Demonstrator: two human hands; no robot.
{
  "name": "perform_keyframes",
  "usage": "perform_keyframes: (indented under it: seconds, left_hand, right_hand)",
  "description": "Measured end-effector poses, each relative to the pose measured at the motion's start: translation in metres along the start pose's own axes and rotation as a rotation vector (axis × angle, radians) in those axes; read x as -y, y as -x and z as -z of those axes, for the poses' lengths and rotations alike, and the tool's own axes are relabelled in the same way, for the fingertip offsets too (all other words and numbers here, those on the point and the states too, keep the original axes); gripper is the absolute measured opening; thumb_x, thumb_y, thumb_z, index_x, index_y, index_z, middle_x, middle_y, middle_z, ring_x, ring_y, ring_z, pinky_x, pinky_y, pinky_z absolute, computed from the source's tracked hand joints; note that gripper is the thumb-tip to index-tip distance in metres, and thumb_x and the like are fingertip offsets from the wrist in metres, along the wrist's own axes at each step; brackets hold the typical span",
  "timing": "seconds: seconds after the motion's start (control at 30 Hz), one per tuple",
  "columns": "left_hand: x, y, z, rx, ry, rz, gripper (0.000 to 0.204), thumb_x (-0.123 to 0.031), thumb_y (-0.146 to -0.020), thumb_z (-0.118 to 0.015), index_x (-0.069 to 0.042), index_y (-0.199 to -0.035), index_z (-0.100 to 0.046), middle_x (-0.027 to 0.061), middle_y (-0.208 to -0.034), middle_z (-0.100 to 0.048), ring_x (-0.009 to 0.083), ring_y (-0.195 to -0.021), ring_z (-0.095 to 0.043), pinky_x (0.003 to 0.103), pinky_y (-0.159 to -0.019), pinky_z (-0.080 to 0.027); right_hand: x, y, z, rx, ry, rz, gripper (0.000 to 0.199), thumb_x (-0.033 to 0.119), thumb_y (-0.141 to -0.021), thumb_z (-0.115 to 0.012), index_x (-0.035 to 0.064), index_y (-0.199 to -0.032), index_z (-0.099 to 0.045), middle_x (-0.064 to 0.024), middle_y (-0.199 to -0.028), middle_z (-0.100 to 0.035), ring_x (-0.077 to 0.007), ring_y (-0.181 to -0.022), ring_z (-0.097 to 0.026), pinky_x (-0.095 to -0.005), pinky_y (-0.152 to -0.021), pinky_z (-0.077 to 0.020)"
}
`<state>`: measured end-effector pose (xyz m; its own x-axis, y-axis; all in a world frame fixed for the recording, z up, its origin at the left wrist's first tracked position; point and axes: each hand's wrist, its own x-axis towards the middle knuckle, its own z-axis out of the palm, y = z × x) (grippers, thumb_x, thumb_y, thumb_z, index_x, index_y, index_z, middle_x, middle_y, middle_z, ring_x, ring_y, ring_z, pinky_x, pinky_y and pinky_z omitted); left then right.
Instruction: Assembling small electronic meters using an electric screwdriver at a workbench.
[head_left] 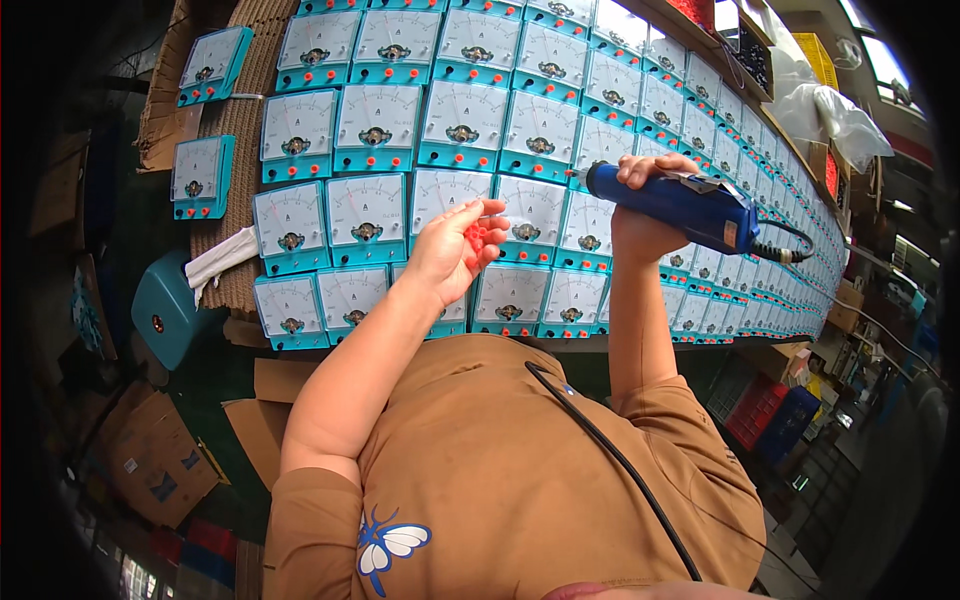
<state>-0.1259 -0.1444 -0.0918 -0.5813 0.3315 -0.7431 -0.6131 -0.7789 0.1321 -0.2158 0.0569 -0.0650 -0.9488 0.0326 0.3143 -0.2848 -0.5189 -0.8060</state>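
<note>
My left hand [445, 255] is half curled, palm up, around several small red plastic caps [476, 236]. It hovers over the nearer rows of ammeters. In my right hand [645, 228] is a blue electric screwdriver [690, 208], held level with its tip pointing left. That tip is close to the red terminals along the lower edge of one ammeter [541, 128]; whether it touches them I cannot tell. Each ammeter has a white dial face, a teal base and red and black terminals. A black cord [785, 254] leaves the screwdriver's rear end.
Ammeters in tight rows cover the long table, two more [202, 178] standing on corrugated cardboard [238, 150] at its left. A teal stool [168, 310] and cardboard boxes [155, 455] are at lower left. Clear plastic bags [845, 125] lie at far right; red and blue crates [757, 410] stand lower right.
</note>
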Motion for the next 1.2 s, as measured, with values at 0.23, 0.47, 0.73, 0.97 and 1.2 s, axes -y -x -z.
perform_keyframes:
  seconds: [0.23, 0.47, 0.73, 0.97, 1.2]
  left_hand:
    - [0.007, 0.000, 0.013, 0.132, -0.069, -0.022, 0.022, -0.018, -0.095, -0.042, 0.000, -0.103, -0.053, 0.0044, -0.077, -0.055, 0.0049, -0.055, -0.046, 0.017, -0.044, -0.033]
    - [0.009, 0.008, 0.005, 0.120, -0.191, -0.074, 0.021, -0.021, -0.094, -0.048, -0.001, -0.096, -0.055, 0.0004, -0.068, -0.053, 0.0015, -0.047, -0.038, 0.016, -0.039, -0.025]
    - [0.024, 0.010, 0.021, 0.083, -0.144, -0.101, 0.020, -0.020, -0.093, -0.051, -0.001, -0.094, -0.057, -0.0017, -0.067, -0.051, 0.0013, -0.048, -0.037, 0.016, -0.040, -0.027]
    - [0.028, 0.010, 0.024, 0.094, -0.127, -0.117, 0.019, -0.019, -0.093, -0.051, -0.001, -0.094, -0.057, -0.0018, -0.067, -0.051, 0.0013, -0.048, -0.037, 0.016, -0.040, -0.026]
    - [0.031, 0.012, 0.014, 0.059, -0.182, -0.133, 0.018, -0.019, -0.093, -0.050, -0.003, -0.093, -0.056, -0.0005, -0.068, -0.052, 0.0011, -0.047, -0.036, 0.016, -0.039, -0.025]
  right_hand:
    - [-0.020, 0.007, 0.004, -0.010, 0.029, -0.068, 0.051, 0.054, -0.087, -0.035, 0.0057, -0.085, -0.049, -0.0110, -0.062, -0.053, -0.0229, -0.061, -0.052, -0.0376, -0.069, -0.0401]
    - [-0.027, 0.012, -0.008, 0.076, 0.090, -0.065, 0.056, 0.058, -0.084, -0.040, 0.0026, -0.089, -0.047, -0.0124, -0.063, -0.053, -0.0247, -0.062, -0.055, -0.0369, -0.064, -0.0441]
    - [-0.009, 0.003, -0.001, 0.056, 0.074, 0.026, 0.048, 0.048, -0.089, -0.034, 0.0015, -0.092, -0.049, -0.0148, -0.064, -0.055, -0.0237, -0.060, -0.053, -0.0369, -0.063, -0.0434]
    - [-0.021, 0.005, 0.004, 0.033, -0.017, -0.069, 0.056, 0.057, -0.085, -0.037, 0.0028, -0.087, -0.051, -0.0127, -0.063, -0.054, -0.0232, -0.057, -0.051, -0.0383, -0.065, -0.0411]
    - [-0.026, 0.012, -0.010, 0.147, 0.057, -0.060, 0.045, 0.048, -0.086, -0.045, 0.0033, -0.086, -0.047, -0.0130, -0.063, -0.053, -0.0230, -0.058, -0.053, -0.0355, -0.062, -0.0453]
